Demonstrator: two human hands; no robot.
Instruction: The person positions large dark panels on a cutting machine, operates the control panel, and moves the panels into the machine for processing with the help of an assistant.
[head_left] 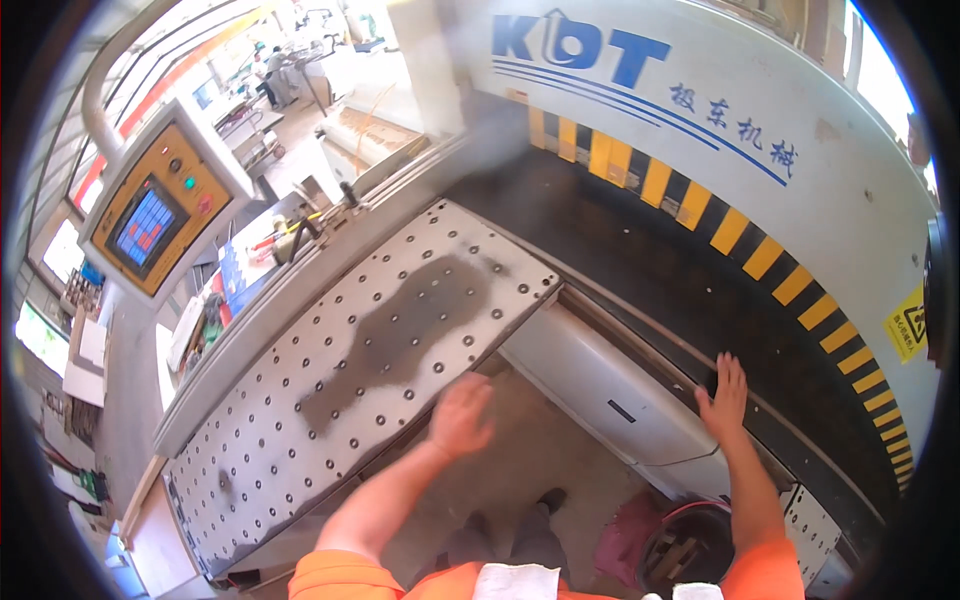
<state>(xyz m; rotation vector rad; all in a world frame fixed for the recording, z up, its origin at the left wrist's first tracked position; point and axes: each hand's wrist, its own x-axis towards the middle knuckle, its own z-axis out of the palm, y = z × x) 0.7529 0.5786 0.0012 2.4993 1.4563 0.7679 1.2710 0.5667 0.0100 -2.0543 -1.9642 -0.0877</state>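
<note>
My right hand point(725, 395) reaches over the front edge of the machine with its fingers stretched and the thumb apart. It holds nothing and is nearest to the black feed bed point(620, 235), by the front rail point(640, 330). My left hand point(463, 415) hangs in the gap near the edge of a perforated metal table point(270, 420), its fingers loosely bent and nothing visible in them. Dotted with small round holes, that pale table has a large dark worn patch point(400, 335) across its middle.
A striped yellow-and-black guard point(735, 235) runs along the white machine housing point(830, 110). On the left, a control panel point(160, 205) hangs from a curved arm. By my right forearm stands a dark bucket point(690, 550) with scraps inside, beside a reddish cloth or bag point(628, 535).
</note>
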